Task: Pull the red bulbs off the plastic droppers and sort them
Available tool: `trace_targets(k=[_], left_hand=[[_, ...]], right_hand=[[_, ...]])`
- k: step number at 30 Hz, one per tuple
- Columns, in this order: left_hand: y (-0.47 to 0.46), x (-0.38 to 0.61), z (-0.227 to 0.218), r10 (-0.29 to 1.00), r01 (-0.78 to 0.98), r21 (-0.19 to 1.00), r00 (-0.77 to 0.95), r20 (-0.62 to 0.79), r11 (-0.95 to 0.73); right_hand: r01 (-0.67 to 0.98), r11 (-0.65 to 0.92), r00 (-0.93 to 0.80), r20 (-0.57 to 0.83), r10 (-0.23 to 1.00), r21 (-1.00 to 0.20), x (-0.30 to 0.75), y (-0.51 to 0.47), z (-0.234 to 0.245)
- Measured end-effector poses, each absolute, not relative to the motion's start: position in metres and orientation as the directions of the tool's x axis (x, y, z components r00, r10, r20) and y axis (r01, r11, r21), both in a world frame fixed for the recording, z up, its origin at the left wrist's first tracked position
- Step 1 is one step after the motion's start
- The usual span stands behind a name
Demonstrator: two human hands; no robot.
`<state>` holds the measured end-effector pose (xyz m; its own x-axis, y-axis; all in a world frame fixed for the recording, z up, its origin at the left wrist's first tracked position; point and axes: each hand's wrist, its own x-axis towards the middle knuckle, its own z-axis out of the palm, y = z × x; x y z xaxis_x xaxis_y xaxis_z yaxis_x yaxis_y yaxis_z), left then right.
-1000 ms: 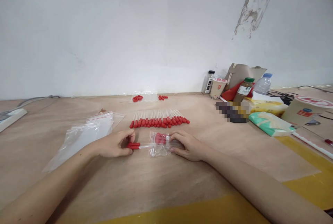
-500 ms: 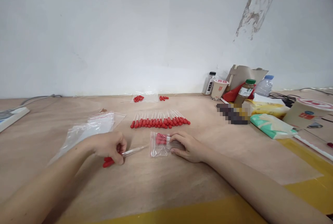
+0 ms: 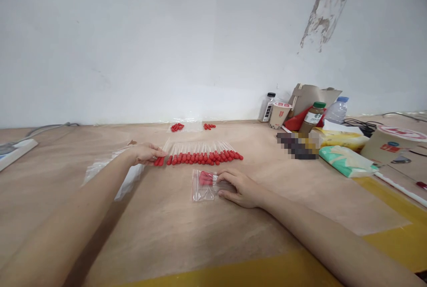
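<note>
My left hand (image 3: 147,153) pinches a few glass droppers with red rubber bulbs (image 3: 159,161) at the left end of a row. That row of similar droppers (image 3: 200,158) lies side by side on the paper-covered table, bulbs toward me and clear tubes pointing to the wall. Closer to me is a clear zip bag (image 3: 204,193) with several red-bulbed droppers inside. The fingers of my right hand (image 3: 242,188) close around the bag's right end. Partly under my left forearm lie more clear bags (image 3: 128,182).
Near the wall are two small piles of loose red bulbs (image 3: 177,127) by a clear plastic sheet (image 3: 193,125). Bottles (image 3: 313,118), paper cups (image 3: 280,115) and a tissue pack (image 3: 348,160) crowd the right. A power strip (image 3: 18,153) sits far left.
My left hand has moved away from me, carrying the droppers from the near left to the left end of the row. My right hand stays on the bag.
</note>
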<state>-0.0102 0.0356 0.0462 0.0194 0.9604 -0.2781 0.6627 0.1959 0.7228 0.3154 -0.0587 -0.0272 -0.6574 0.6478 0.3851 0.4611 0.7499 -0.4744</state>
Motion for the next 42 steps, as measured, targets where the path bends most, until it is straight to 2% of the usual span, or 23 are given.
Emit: trace_targets(k=[3, 9, 14, 21, 24, 27, 28, 29, 30, 32, 36, 42], left_hand=[[0.044, -0.005, 0.043, 0.936, 0.642, 0.710, -0.032, -0.351, 0.288], [0.044, 0.001, 0.040, 0.930, 0.620, 0.721, -0.038, -0.366, 0.309], [0.041, 0.003, 0.039, 0.941, 0.634, 0.712, -0.078, -0.328, 0.301], [0.045, -0.002, 0.035, 0.961, 0.728, 0.633, -0.142, -0.236, 0.263], [0.040, -0.003, 0.035, 0.980, 0.780, 0.594, -0.152, -0.128, 0.199], [0.015, 0.003, 0.031, 0.982, 0.836, 0.548, -0.105, 0.155, 0.003], [0.003, 0.008, 0.027, 0.943, 0.860, 0.484, -0.010, 0.332, -0.162], [-0.010, 0.013, 0.022, 0.893, 0.851, 0.420, 0.116, 0.435, -0.315], [-0.022, 0.019, 0.015, 0.861, 0.814, 0.397, 0.225, 0.457, -0.424], [-0.045, 0.033, 0.001, 0.851, 0.721, 0.466, 0.353, 0.389, -0.512], [-0.063, 0.053, -0.021, 0.883, 0.604, 0.646, 0.369, 0.292, -0.466], [-0.061, 0.062, -0.028, 0.893, 0.562, 0.703, 0.369, 0.259, -0.436]], right_hand=[[0.459, 0.752, -0.659, 0.386, 0.645, -0.473, 0.315, -0.059, -0.027], [0.449, 0.757, -0.671, 0.379, 0.637, -0.475, 0.316, -0.055, -0.026], [0.418, 0.782, -0.700, 0.385, 0.601, -0.462, 0.318, -0.046, -0.026], [0.439, 0.784, -0.680, 0.408, 0.609, -0.439, 0.321, -0.040, -0.032], [0.434, 0.784, -0.682, 0.407, 0.608, -0.444, 0.321, -0.042, -0.031], [0.419, 0.794, -0.696, 0.406, 0.592, -0.441, 0.322, -0.042, -0.030], [0.412, 0.798, -0.702, 0.406, 0.586, -0.440, 0.322, -0.042, -0.029], [0.405, 0.801, -0.706, 0.406, 0.580, -0.440, 0.322, -0.041, -0.029], [0.400, 0.803, -0.709, 0.407, 0.577, -0.441, 0.321, -0.041, -0.029], [0.393, 0.803, -0.711, 0.405, 0.574, -0.448, 0.320, -0.041, -0.029], [0.392, 0.783, -0.710, 0.383, 0.591, -0.483, 0.315, -0.046, -0.029], [0.413, 0.762, -0.717, 0.338, 0.610, -0.498, 0.313, -0.052, -0.028]])
